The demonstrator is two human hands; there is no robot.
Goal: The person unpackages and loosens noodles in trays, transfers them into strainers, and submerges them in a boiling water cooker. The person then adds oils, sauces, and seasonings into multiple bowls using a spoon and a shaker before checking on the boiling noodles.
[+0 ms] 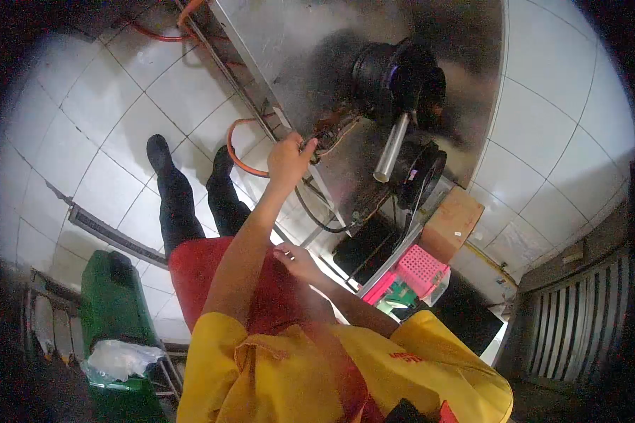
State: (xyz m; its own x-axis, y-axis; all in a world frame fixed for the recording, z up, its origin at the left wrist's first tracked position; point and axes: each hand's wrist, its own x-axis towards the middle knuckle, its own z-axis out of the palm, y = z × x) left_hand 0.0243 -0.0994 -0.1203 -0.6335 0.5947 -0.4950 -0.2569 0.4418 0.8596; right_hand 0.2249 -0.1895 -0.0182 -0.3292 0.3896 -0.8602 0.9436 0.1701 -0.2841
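My left hand [289, 166] reaches up to the front edge of the steel stove top [275, 49], its fingers closed around a small gas valve fitting [321, 141]. An orange hose [236, 151] loops just beside that wrist. Lower down, my right hand [300, 262] is held in front of the red apron [212, 275] with its fingers curled. A small pale spot shows between those fingers, too small to make out. Beyond the left hand stands a blackened burner [377, 70], and a steel tube-like handle [391, 148] sticks out from it. Another black burner [427, 173] sits to the right.
A cardboard box [451, 222] and a pink basket [422, 271] stand to the right of the stove. At lower left is a green bin [116, 303] with a clear plastic bag [123, 359]. A drain grate [116, 236] crosses the white tiled floor [106, 169].
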